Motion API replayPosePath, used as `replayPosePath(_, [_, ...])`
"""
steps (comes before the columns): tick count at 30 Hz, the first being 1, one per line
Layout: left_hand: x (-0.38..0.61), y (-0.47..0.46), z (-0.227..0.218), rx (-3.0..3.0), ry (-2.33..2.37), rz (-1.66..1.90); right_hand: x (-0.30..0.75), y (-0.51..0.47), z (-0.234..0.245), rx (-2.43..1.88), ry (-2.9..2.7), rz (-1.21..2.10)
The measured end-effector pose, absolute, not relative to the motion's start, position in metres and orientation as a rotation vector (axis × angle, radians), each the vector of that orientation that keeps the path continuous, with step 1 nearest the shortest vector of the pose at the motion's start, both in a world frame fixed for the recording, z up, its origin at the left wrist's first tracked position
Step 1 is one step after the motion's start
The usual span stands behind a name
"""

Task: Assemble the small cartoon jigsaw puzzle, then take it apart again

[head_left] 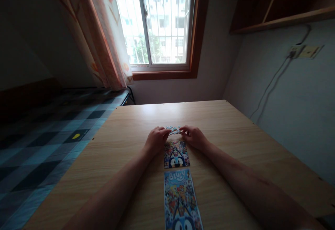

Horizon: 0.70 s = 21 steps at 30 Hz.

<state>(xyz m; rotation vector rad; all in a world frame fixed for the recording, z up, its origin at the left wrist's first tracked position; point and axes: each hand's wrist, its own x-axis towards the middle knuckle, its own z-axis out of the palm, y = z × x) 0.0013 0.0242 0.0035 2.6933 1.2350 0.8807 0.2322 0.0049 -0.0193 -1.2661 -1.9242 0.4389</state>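
A small cluster of pale-blue jigsaw puzzle pieces [175,131] with knobbly edges lies between my two hands. The fingers of my left hand [157,138] are closed in a pinch at the cluster's left side. From the right, my right hand [194,136] pinches its other side. I cannot tell whether all the pieces are joined or some lie loose. Just below the hands is a partly assembled puzzle [176,155], crowded with cartoon figures and a blue dog's face. Nearer to me lies a Bluey picture sheet [181,198] with a matching image, its lower end cut off by the frame.
The wooden table [125,128] reaches toward a window [159,24] with a floral curtain [96,31]. A bed with a checked cover [52,132] stands on the left. On the right wall are a plugged-in cable [269,87] and a wooden shelf [285,22].
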Motion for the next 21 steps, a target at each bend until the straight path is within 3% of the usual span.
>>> replayPosePath(11, [-0.001,0.022,0.007,2.616,1.396,0.904,0.231,0.005,-0.021,-1.286,-1.881,0.385])
replayPosePath(21, [0.005,0.017,0.008,2.784,1.124,0.931,0.223,-0.006,-0.011,-1.119,-2.019,0.293])
